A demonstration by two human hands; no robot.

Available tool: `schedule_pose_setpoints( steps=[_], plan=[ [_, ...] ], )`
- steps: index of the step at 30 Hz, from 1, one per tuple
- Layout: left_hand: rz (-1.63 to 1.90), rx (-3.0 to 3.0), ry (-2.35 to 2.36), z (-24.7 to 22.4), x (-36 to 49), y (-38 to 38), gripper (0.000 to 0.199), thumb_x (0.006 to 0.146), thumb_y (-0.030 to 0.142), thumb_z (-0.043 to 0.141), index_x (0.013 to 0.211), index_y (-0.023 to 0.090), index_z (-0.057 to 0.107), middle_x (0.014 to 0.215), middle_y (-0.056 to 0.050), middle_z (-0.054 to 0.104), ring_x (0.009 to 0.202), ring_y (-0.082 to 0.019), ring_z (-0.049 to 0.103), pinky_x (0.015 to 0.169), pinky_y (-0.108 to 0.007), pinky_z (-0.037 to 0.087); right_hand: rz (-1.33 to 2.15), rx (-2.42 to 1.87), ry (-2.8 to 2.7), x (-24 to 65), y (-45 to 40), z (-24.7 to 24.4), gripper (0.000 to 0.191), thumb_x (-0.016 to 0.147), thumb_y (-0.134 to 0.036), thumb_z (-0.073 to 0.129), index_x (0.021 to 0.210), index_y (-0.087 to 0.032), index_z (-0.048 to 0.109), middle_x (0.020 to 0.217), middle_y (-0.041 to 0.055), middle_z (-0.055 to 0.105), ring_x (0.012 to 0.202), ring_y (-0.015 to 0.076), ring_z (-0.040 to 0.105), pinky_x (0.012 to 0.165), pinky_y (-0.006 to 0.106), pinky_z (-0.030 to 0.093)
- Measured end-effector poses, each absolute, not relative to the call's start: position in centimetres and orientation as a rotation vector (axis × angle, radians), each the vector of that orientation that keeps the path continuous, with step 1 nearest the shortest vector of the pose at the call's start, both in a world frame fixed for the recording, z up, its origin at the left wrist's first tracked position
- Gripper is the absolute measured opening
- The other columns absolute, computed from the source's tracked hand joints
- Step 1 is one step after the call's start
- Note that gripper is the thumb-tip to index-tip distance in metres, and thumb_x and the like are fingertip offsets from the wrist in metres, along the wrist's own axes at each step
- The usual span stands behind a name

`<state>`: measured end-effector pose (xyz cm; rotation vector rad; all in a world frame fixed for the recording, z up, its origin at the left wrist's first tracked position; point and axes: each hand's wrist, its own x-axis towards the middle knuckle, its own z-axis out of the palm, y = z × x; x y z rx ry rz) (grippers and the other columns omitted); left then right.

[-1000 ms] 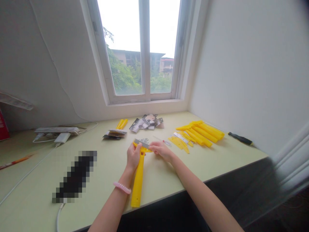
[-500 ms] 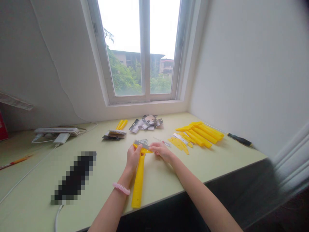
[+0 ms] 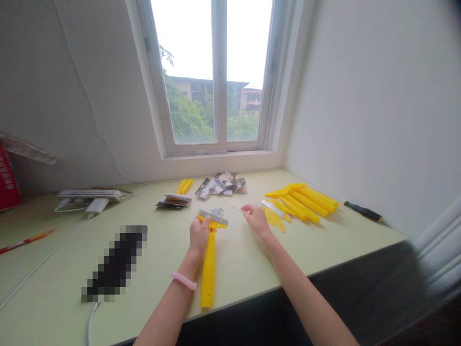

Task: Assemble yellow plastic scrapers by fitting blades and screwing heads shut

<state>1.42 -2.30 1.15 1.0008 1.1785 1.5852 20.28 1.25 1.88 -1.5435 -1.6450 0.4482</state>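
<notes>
My left hand (image 3: 200,234) is closed on a yellow scraper (image 3: 208,269), its thumb on the grey metal blade (image 3: 213,217) at the head. The long handle points back toward me, over the table's front edge. Just beyond the blade lies a small heap of screws (image 3: 217,211). My right hand (image 3: 256,220) is on a small screwdriver, fingers pinched over its handle. Only the thin shaft (image 3: 236,208) shows, pointing left; the handle is hidden.
Several yellow handles (image 3: 306,202) lie at the right beside flat yellow plates (image 3: 272,218). A black-handled tool (image 3: 363,211) is near the wall. Printed cards (image 3: 221,185) are piled under the window. A power strip (image 3: 90,194), cables and a blurred-out dark object (image 3: 117,264) are at the left.
My right hand has left the scraper's head and moved right onto the screwdriver, covering its handle. My left hand keeps hold of the scraper. The view has shifted slightly.
</notes>
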Motion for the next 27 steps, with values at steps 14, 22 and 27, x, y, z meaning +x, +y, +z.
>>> schedule_pose_setpoints(
  steps=[14,22,27],
  plan=[
    [1.579,1.011,1.198,1.1,1.4,-2.2,0.018,0.067,0.03,0.056,0.071,0.014,0.052,0.049,0.003,0.053,0.04,-0.01,0.048,0.039,-0.021,0.037,-0.201,-1.919,-1.968,26.3,2.8,1.5,0.018,0.072,-0.019,0.054,0.078,-0.018,0.071,0.093,0.0116,0.059,0.092,0.0242,0.045,0.082,0.033,0.029],
    [1.575,0.989,1.201,1.0,1.5,-2.0,0.018,0.066,0.03,0.057,0.072,0.014,0.051,0.049,0.003,0.054,0.039,-0.01,0.048,0.04,-0.021,0.037,0.049,-1.838,-1.736,25.6,2.6,2.3,0.016,0.072,-0.012,0.05,0.08,-0.014,0.063,0.078,0.0084,0.063,0.076,0.0189,0.055,0.07,0.028,0.037],
    [1.573,0.999,1.182,1.1,1.5,-2.0,0.018,0.067,0.03,0.056,0.072,0.013,0.052,0.052,0.002,0.055,0.04,-0.01,0.049,0.041,-0.022,0.039,0.302,-1.43,-1.44,23.4,2.1,5.1,0.04,0.07,-0.019,0.051,0.11,-0.019,0.053,0.078,0.0031,0.059,0.066,0.0148,0.054,0.064,0.028,0.042]
  ],
)
